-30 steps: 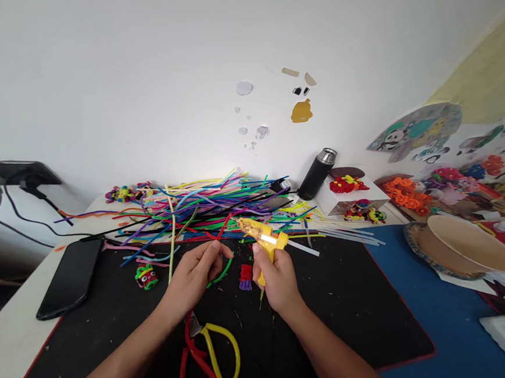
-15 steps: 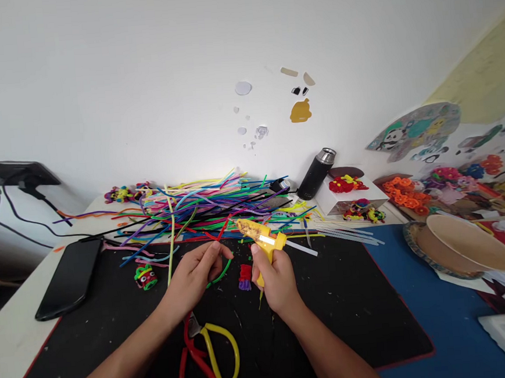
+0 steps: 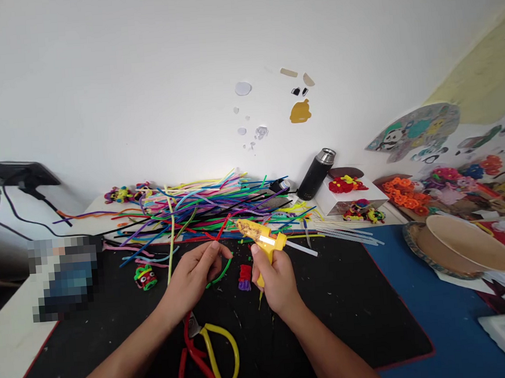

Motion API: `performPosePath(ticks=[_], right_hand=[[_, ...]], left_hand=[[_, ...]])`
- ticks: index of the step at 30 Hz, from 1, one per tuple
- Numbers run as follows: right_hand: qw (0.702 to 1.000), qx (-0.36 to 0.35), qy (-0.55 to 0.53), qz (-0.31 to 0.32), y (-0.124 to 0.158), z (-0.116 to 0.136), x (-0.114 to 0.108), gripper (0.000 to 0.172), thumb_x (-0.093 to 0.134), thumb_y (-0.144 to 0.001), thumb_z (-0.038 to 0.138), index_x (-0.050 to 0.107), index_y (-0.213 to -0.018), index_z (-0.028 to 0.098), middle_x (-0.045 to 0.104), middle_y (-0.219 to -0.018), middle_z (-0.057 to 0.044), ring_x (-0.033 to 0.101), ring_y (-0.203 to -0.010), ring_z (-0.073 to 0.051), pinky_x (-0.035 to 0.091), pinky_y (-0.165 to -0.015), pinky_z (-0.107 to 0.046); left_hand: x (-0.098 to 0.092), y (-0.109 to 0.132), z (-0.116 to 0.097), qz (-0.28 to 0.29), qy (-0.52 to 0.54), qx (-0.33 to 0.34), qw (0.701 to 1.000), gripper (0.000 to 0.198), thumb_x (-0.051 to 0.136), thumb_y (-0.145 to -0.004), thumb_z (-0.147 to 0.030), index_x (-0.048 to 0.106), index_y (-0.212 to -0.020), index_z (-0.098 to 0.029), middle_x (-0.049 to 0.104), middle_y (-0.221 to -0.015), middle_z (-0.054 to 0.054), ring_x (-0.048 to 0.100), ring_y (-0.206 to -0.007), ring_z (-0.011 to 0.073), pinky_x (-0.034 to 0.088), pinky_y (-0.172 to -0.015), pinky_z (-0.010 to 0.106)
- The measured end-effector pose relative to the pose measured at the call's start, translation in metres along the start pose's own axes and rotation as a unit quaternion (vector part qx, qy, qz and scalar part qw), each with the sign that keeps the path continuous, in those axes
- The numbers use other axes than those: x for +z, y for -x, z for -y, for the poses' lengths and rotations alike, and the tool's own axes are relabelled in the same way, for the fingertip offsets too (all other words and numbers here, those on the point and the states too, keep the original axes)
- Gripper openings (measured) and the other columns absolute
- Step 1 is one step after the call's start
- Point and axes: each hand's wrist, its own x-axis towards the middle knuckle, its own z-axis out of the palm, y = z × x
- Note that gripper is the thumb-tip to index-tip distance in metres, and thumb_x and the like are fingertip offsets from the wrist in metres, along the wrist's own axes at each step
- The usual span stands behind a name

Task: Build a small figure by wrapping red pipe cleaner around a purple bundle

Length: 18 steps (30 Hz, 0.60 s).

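Observation:
My left hand (image 3: 200,269) pinches a red pipe cleaner (image 3: 224,228) that points up and right. A green pipe cleaner (image 3: 221,277) curves beside the fingertips; whether they hold it too is unclear. My right hand (image 3: 277,277) is wrapped round the handle of a yellow glue gun (image 3: 256,233), its nozzle close to the red tip. A clear glue stick (image 3: 303,249) sticks out of the gun's back. Between the hands, a small red and purple piece (image 3: 244,277) lies on the black mat (image 3: 340,304).
Scissors (image 3: 222,354) with red and yellow handles lie below my left hand. Behind is a pile of pipe cleaners (image 3: 201,202). A black bottle (image 3: 315,175) leans near a white box (image 3: 345,205). A small figure (image 3: 146,277) sits left; a bowl (image 3: 470,242) stands right.
The phone at the left now appears pixelated, with a bluish area on it. Both hands, the glue gun and the red pipe cleaner stay almost in place.

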Motion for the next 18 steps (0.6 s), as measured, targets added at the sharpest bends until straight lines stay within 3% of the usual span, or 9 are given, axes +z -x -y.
performPosePath(ticks=[18], right_hand=[[1.000, 0.003, 0.006, 0.011, 0.0023, -0.0007, 0.0027, 0.069, 0.054, -0.095, 0.069, 0.049, -0.045, 0.023, 0.037, -0.036, 0.003, 0.035, -0.035, -0.010, 0.029, -0.040, -0.025]], left_hand=[[-0.0008, -0.0008, -0.0022, 0.001, -0.001, 0.008, 1.000, 0.060, 0.049, -0.098, -0.070, 0.071, -0.089, -0.015, 0.040, -0.055, -0.006, 0.034, -0.051, 0.0123, 0.027, -0.050, 0.026]])
